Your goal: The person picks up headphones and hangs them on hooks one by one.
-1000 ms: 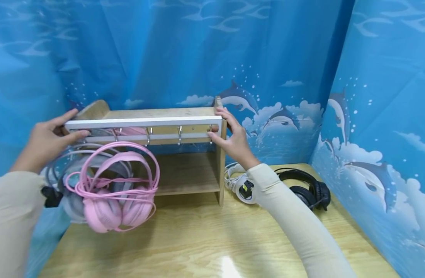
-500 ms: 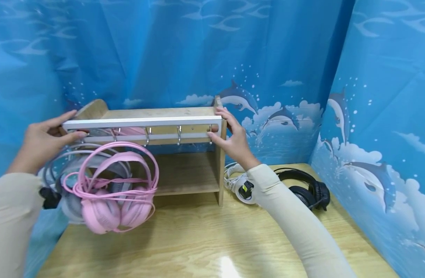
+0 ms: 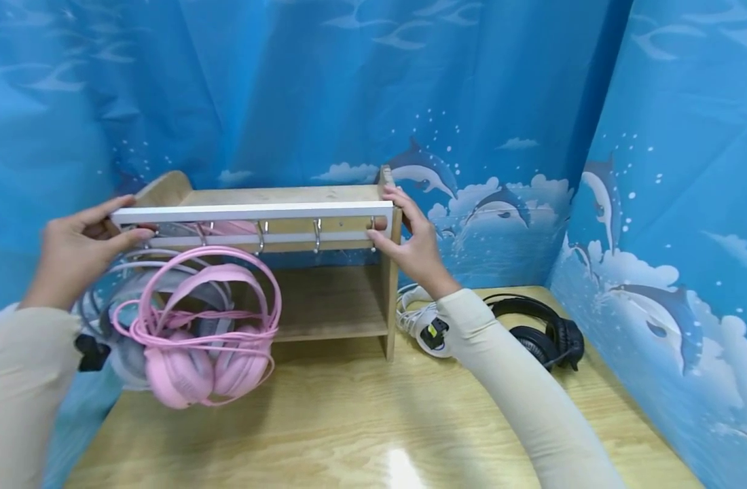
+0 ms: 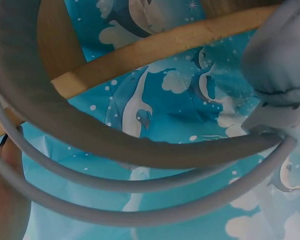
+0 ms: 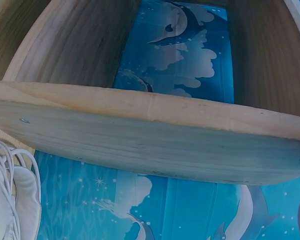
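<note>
- Hook rail [image 3: 251,212] is lying level, long axis running left to right.
- Left hand [image 3: 80,248] is pinching one end, right hand [image 3: 413,244] the other, equally near.

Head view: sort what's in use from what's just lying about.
In use: left hand and right hand gripping the hook rail on the shelf; pink headphones, grey headphones hanging.
Lying about: black headphones, white headphones, table.

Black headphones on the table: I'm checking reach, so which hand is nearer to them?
Right. The right hand grips the rack's right end, just up-left of the black headphones. The left hand holds the rack's far left end.
</note>
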